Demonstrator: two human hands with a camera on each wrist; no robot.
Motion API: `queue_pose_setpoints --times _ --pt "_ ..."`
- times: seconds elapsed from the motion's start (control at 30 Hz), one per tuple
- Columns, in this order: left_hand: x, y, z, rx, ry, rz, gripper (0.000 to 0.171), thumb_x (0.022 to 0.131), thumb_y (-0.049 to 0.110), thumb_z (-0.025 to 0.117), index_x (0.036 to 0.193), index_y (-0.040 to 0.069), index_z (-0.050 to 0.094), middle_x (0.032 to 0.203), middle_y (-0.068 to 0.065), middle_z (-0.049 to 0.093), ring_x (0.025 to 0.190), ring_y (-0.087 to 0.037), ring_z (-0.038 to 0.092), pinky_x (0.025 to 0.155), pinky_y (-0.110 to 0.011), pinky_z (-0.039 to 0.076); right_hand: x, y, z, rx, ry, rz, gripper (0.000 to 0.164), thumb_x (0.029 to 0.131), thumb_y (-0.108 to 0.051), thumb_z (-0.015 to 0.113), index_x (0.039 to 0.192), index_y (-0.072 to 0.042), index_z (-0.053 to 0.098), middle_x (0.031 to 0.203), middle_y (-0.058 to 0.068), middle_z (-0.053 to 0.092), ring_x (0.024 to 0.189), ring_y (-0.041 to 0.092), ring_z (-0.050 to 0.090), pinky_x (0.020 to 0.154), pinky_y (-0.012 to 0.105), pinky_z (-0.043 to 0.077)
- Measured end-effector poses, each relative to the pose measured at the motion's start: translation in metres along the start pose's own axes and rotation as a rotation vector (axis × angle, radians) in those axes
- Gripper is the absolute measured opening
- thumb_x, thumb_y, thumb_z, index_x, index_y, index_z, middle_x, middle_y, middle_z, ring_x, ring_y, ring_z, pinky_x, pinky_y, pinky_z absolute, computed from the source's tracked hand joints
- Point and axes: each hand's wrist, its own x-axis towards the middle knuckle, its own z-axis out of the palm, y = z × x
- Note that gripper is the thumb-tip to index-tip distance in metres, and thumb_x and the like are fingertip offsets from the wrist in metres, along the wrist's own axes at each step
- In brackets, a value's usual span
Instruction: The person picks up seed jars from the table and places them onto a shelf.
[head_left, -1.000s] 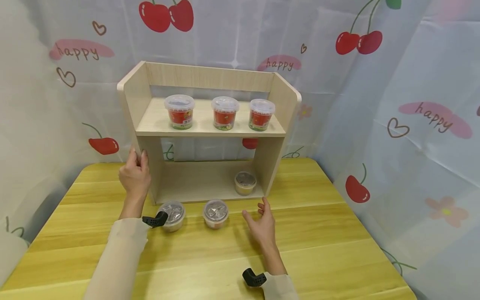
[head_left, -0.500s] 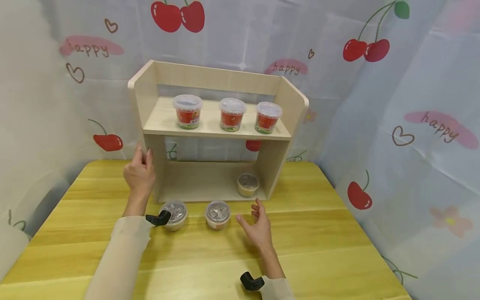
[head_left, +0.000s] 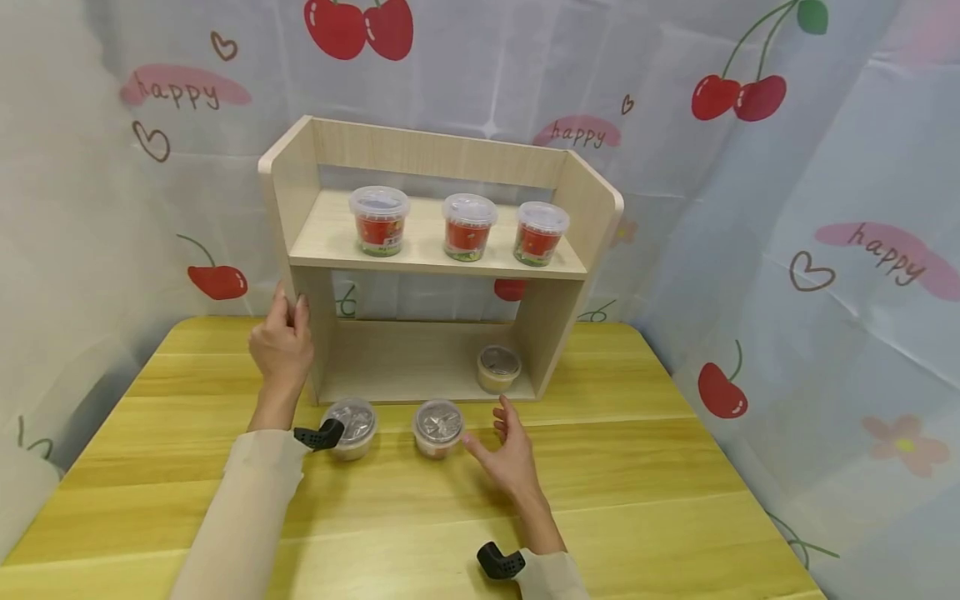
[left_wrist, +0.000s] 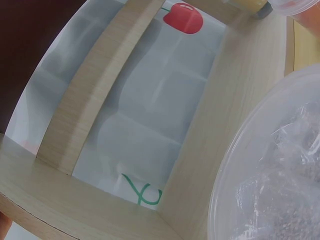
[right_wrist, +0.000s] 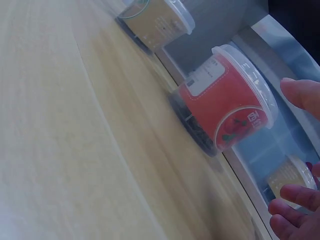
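Observation:
My left hand [head_left: 282,343] grips the left side panel of a pale wooden two-tier shelf [head_left: 438,268]. My right hand [head_left: 512,454] is apart from things, with thumb and fingers spread. Its thumb is close to the right side of a lidded plastic tub [head_left: 438,427], whose label shows red in the right wrist view [right_wrist: 225,100]. Another lidded tub [head_left: 352,421] stands left of it, partly behind the left wrist's black camera; its clear lid [left_wrist: 280,175] looms large in the left wrist view. A third tub [head_left: 498,370] sits on the lower shelf at the right.
On the upper shelf three red-labelled tubs [head_left: 468,227] stand in a row. The shelf stands at the back of a yellow wood-grain table [head_left: 637,483], before a cherry-printed curtain [head_left: 480,67].
My right hand has moved left, bringing its thumb closer to the middle tub on the table. My left hand stays at the shelf's side. The head view has shifted slightly.

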Motion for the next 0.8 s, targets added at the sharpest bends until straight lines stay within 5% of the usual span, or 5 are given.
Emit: queue_pose_setpoints --times 0.8 --pt "0.0 -0.005 0.002 0.004 0.007 0.019 0.028 0.098 0.021 0.057 0.114 -0.001 0.063 0.056 -0.017 0.046 0.045 -0.036 0.042 0.047 -0.046 0.029 0.013 -0.009 0.02 -0.044 -0.088 -0.043 0.099 0.077 -0.032 0.085 0.152 0.0 0.029 0.138 0.026 0.049 0.122 0.041 0.051 0.103 0.05 0.039"
